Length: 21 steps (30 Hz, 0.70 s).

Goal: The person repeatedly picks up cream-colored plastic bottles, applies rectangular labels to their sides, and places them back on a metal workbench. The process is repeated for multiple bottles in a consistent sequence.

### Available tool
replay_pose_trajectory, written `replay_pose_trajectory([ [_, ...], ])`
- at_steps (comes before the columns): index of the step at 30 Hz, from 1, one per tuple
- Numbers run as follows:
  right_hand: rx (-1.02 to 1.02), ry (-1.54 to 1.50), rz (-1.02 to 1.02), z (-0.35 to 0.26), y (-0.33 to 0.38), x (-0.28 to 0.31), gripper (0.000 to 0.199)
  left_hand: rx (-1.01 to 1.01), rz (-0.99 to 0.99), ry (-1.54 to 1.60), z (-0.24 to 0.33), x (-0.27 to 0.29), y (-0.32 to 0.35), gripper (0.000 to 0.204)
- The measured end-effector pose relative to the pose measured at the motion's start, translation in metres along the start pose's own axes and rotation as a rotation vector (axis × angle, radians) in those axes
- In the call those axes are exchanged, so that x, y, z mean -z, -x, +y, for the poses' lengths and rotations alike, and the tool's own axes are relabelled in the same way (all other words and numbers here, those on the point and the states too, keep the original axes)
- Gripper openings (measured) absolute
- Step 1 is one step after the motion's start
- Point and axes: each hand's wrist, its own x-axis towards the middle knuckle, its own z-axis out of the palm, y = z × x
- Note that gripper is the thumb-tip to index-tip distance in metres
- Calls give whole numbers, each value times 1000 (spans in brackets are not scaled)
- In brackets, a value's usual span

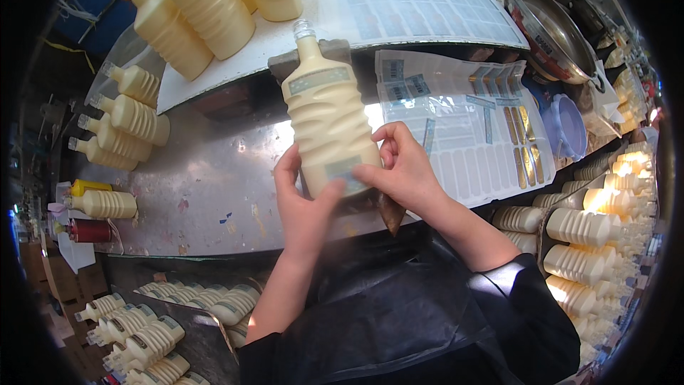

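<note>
Black clothing [399, 314] is seen closest, at the bottom. Over the silver table [192, 199], one cream bottle [324, 125] is held between both hands, with its neck pointing away. Its left side is hugged by the left hand [305, 203]. Its low label [343, 166] is pressed by the thumb of the right hand [405, 171], whose other fingers are curled by the bottle's right side.

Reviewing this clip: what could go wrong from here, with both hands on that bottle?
The small grey-blue rectangular label under the right hand's thumb might shift or crease if pressed unevenly. The cream ribbed plastic bottle could slip or roll, since the left hand and right hand hold only its lower part. The right forearm might brush the glossy pale sheet of blue-grey and gold stickers beside it.
</note>
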Motion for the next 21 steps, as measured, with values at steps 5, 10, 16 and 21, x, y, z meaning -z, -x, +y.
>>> replay_pose_trajectory([
  [5,19,31,2,1,0,0,55,-13,1,11,-1,0,-1,78],
  [10,-7,-119,-95,12,-6,8,44,13,7,137,-8,7,-2,72],
  [16,33,-14,-64,6,1,5,47,-14,-17,52,-5,4,-1,72],
  [21,31,16,-38,3,1,3,54,4,-9,41,-3,2,0,75],
])
